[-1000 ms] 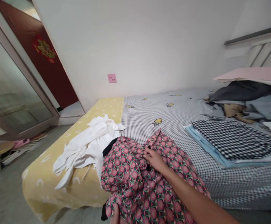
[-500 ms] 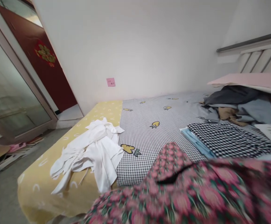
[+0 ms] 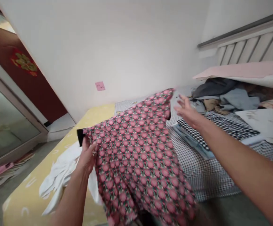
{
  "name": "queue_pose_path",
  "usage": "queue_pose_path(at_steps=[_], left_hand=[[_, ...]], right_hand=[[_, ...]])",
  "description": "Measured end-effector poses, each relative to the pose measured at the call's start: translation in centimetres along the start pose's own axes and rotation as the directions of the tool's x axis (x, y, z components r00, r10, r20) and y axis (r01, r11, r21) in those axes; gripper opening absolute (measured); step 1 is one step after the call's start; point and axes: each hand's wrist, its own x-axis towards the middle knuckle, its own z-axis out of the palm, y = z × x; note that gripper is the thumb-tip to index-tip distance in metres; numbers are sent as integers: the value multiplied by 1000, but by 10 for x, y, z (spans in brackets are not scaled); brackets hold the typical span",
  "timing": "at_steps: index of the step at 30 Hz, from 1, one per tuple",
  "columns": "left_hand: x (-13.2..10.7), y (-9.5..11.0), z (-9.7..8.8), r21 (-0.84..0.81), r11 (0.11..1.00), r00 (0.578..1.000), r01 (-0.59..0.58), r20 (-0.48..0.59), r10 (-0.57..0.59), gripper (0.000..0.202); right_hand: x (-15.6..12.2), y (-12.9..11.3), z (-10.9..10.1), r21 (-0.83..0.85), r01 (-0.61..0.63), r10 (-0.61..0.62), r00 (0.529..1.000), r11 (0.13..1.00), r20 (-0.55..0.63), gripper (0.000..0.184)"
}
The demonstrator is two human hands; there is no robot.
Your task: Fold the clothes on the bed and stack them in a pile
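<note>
A pink flowered garment [image 3: 136,141] hangs spread out in front of me over the bed, its upper edge slanting up to the right. My left hand [image 3: 88,155] grips its upper left corner, where a black patch shows. Just right of the upper right corner is my right hand [image 3: 185,111], fingers apart and slightly blurred, with a small gap between it and the cloth. The garment's lower end splits near the bottom of the view. Partly behind my left forearm lies a crumpled white cloth [image 3: 58,172].
The bed has a yellow sheet section [image 3: 33,188] and a checked section [image 3: 190,179]. Folded black-and-white checked cloth [image 3: 228,127] lies on light blue cloth at the right. Dark and grey clothes [image 3: 239,100] are heaped beneath a pink sheet [image 3: 242,70]. A wall [image 3: 117,47] stands behind.
The flowered garment has risen from the lower right and spread out across the middle. Both my hands have come into view. The camera has shifted and tilted.
</note>
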Motion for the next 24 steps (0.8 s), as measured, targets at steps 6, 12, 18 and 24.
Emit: queue_pose_path(at_steps=[6, 12, 18, 24], left_hand=[[-31, -79, -61, -77, 910, 887, 407, -205, -414, 21], [-104, -142, -111, -91, 837, 781, 539, -318, -537, 19], [-142, -182, -118, 97, 832, 786, 546, -403, -469, 55], [-138, -168, -95, 206, 924, 931, 323, -245, -270, 64]], right_hand=[[-108, 122, 8, -342, -263, 270, 963, 902, -29, 64], [-211, 159, 40, -847, -18, 242, 961, 532, 132, 52], [-259, 145, 92, -856, 145, -6, 986, 497, 164, 56], [-265, 146, 93, -748, 190, -195, 977, 636, 82, 27]])
